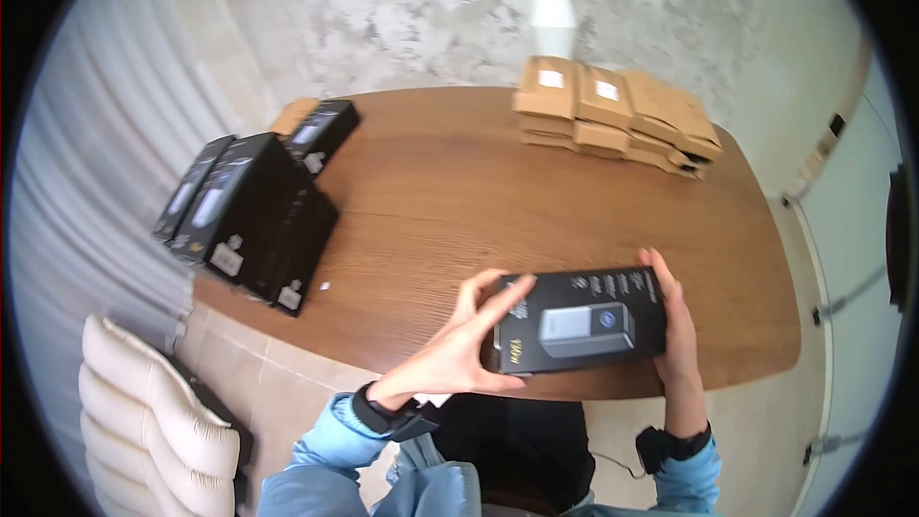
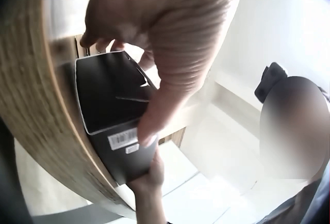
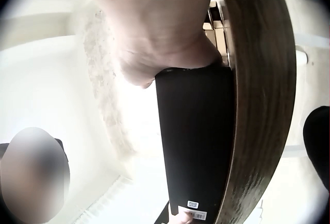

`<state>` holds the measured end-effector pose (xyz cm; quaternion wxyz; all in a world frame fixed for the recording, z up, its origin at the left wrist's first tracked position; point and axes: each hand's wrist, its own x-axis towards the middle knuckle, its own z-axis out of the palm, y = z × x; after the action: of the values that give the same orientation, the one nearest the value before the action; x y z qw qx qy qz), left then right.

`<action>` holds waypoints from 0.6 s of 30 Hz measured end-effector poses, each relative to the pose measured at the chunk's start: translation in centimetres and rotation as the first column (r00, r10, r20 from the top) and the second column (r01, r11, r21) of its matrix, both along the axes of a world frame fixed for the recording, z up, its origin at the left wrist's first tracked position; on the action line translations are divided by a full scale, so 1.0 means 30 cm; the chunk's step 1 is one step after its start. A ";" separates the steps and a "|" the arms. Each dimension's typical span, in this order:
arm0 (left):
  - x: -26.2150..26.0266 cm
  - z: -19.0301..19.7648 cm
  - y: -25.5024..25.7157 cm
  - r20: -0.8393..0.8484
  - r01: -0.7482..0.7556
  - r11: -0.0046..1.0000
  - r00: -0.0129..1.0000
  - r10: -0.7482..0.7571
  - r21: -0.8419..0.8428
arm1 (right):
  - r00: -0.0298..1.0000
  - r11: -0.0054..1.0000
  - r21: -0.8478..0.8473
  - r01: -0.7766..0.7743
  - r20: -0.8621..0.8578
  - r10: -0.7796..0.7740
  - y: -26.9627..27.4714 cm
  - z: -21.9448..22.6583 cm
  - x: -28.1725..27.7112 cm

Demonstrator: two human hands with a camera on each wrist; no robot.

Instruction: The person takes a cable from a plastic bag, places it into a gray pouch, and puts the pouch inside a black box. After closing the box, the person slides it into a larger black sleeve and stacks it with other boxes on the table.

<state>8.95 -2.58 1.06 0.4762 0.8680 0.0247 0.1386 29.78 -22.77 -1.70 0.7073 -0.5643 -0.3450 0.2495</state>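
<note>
A black product box (image 1: pixel 584 323) with a picture of a grey device lies at the table's front edge, picture side up. My left hand (image 1: pixel 466 337) holds its left end, fingers on the far side and thumb on the near side. In the left wrist view the left hand (image 2: pixel 165 38) arches over the box's dark end (image 2: pixel 105 90), where a thin gap shows along one edge. White barcode labels (image 2: pixel 124 140) sit beside the thumb. My right hand (image 1: pixel 678 325) grips the opposite end, its palm along that side. In the right wrist view a long plain black side (image 3: pixel 193 136) faces the camera.
Several similar black boxes (image 1: pixel 278 211) stand stacked at the table's left edge. Brown cardboard boxes (image 1: pixel 613 115) are piled at the back right. A small white scrap (image 1: pixel 325 285) lies on the wooden table (image 1: pixel 431 201). A cream padded chair (image 1: pixel 153 412) stands at the front left.
</note>
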 end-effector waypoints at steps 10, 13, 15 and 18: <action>-0.089 0.034 0.005 0.209 -0.380 0.920 0.911 0.355 0.095 | 0.979 0.973 0.185 -0.136 -0.125 0.161 0.018 0.030 -0.024; -0.151 0.067 0.019 0.280 -0.667 0.703 0.744 0.607 0.247 | 0.984 0.973 0.193 -0.130 -0.098 0.151 0.006 0.024 -0.012; -0.196 0.060 0.031 0.291 -0.789 0.579 0.614 0.734 0.204 | 0.988 0.979 0.165 -0.120 -0.081 0.135 -0.006 0.027 -0.010; -0.263 0.024 0.050 0.329 -0.886 0.389 0.456 0.827 0.251 | 0.989 0.983 0.153 -0.100 -0.094 0.115 -0.018 0.028 -0.009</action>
<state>1.07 -1.07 1.76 0.1537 0.7915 0.4050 0.4311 29.52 -23.31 -0.88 0.7495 -0.4771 -0.3557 0.2900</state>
